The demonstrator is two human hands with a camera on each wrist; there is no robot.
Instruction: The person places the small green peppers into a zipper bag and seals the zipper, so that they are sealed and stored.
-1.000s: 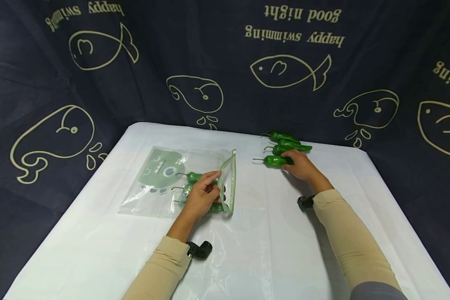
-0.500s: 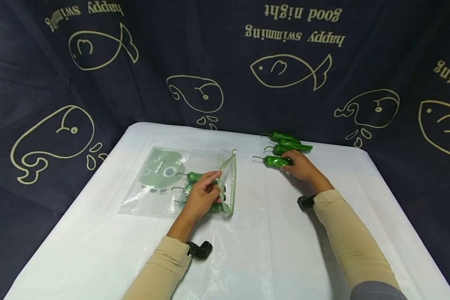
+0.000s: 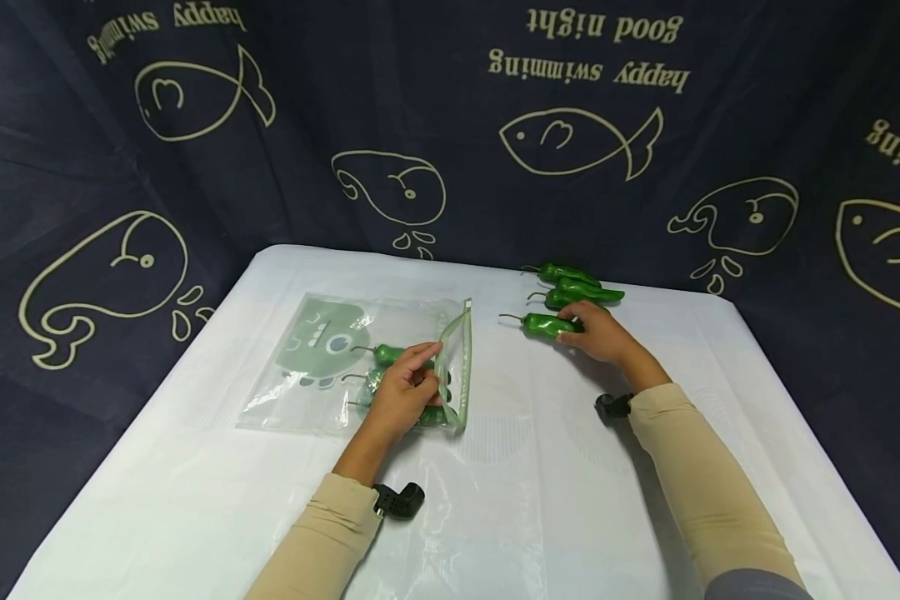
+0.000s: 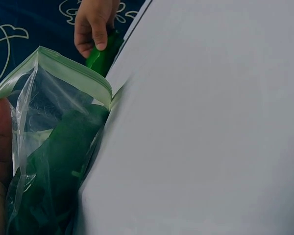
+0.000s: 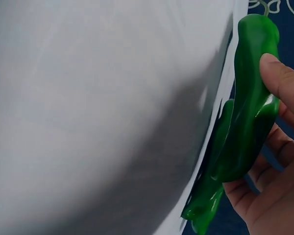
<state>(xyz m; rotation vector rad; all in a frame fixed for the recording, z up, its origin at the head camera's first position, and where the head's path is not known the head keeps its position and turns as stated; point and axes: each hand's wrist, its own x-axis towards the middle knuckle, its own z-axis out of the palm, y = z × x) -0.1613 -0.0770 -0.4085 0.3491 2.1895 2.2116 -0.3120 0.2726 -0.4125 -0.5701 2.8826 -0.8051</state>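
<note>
A clear zip bag (image 3: 270, 408) with a green cartoon print lies on the table, its mouth facing right and parted. Inside are several green peppers (image 3: 387, 355), partly hidden by my left hand (image 3: 401, 400). That hand holds the bag at its mouth; in the left wrist view one finger lies along the rim. At the far right of the table, my right hand (image 3: 603, 333) grips a green pepper (image 3: 542, 326) by its tip end, the thumb on its side in the right wrist view. The pepper's stem points left, toward the bag.
Two more green peppers, one nearer (image 3: 581, 293) and one farther (image 3: 566, 274), lie behind my right hand by the table's back edge. A white cloth covers the table (image 3: 195, 500). A dark curtain (image 3: 450, 100) with fish drawings hangs right behind it.
My right hand has shifted slightly left with the green pepper between its fingers. The left hand and the zip bag have stayed in place.
</note>
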